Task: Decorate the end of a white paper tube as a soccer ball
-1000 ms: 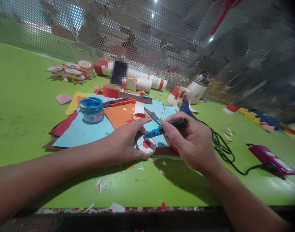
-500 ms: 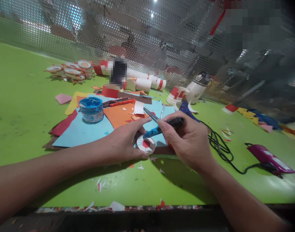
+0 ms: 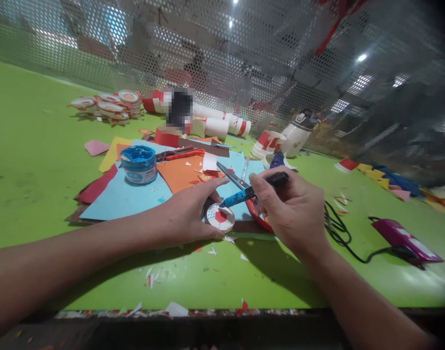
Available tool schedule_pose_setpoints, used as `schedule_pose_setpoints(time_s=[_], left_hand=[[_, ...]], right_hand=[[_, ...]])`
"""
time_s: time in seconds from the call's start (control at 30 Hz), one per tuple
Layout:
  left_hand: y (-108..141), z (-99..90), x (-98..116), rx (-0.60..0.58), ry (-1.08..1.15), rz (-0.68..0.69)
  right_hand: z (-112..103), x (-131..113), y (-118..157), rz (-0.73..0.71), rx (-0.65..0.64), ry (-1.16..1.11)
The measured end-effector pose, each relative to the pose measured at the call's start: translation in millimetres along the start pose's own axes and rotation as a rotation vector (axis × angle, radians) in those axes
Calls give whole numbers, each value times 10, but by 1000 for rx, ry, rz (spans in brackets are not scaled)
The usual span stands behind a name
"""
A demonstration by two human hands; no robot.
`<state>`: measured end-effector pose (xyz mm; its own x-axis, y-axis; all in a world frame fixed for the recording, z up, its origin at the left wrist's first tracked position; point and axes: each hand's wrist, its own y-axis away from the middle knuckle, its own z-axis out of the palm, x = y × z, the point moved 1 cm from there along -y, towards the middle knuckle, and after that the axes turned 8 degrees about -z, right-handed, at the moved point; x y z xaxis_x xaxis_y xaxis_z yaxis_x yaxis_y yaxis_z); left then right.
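My left hand [image 3: 196, 211] is closed around the rim of a small round white disc [image 3: 226, 224], between thumb and fingers. The disc has a red hexagon at its middle, dark lines and blue dots on one section. In my right hand [image 3: 290, 211] is a black pen [image 3: 240, 195], its front part smeared with blue paint. The pen's tip is at the disc's upper part; whether it touches cannot be made out. Scissors [image 3: 232, 176] with red handles lie under the pen, partly hidden by my right hand. An open jar of blue paint [image 3: 140, 174] stands left of my hands.
Coloured paper sheets [image 3: 113, 199] lie beneath the jar on the green table [image 3: 109, 282]. A blue tool [image 3: 277, 159] sits behind my right hand; a black cable [image 3: 333, 221] runs to a purple box [image 3: 404, 240]. Further back are paper cups [image 3: 268, 144], a white bottle [image 3: 297, 133] and stacked discs [image 3: 113, 109].
My right hand has shifted slightly right and tilted the pen, whose tip has moved a little right over the disc. More of the scissors' red handles shows. My left hand stays still.
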<state>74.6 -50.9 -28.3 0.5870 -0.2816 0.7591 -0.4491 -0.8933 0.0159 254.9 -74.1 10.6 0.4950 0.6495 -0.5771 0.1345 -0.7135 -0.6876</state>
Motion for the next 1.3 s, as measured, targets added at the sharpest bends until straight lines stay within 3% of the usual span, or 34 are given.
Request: schedule_pose_setpoints(time_s=[1.3], left_hand=[[0, -16, 31, 7, -21, 9]], right_hand=[[6, 24, 16, 21, 13, -15]])
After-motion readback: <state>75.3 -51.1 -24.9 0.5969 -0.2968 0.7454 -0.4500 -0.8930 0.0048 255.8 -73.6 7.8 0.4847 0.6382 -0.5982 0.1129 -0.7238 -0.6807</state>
